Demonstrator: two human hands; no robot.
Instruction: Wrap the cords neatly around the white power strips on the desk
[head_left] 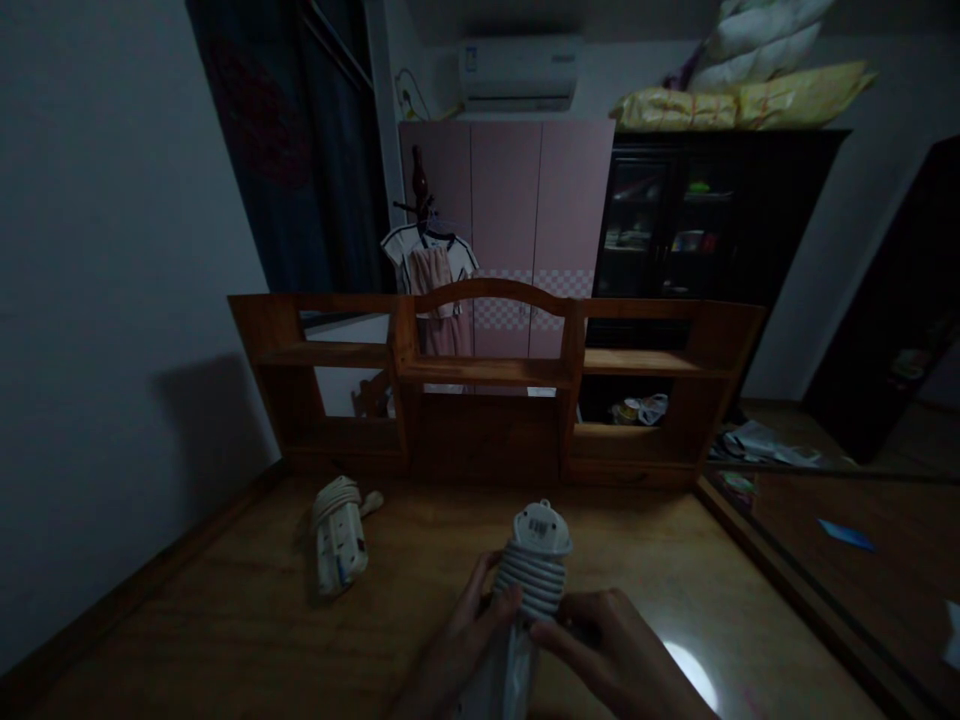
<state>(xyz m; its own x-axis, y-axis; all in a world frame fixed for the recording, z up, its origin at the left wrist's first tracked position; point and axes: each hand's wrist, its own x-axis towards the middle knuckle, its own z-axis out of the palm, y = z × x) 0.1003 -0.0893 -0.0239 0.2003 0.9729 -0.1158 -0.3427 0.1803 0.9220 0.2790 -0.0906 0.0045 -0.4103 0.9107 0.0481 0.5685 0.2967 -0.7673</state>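
Observation:
A white power strip [541, 530] with its grey cord [531, 580] wound round one end is held up over the wooden surface, its barcode label facing me. My left hand [476, 630] is closed round its left side, the thumb lying on the coils. From the right, my right hand [607, 640] pinches at the lower edge of the coils with thumb and fingers; what exactly sits in the pinch is hidden. A second white power strip [341, 540], its cord also wrapped about one end, lies on the surface to the left, apart from both hands.
A wooden shelf unit [487, 370] with open compartments stands along the far edge of the wooden surface [247, 620]. A wall [112, 300] borders the left side and a raised rim [787, 590] the right. Beyond stand a pink wardrobe [506, 200] and a dark cabinet [720, 210].

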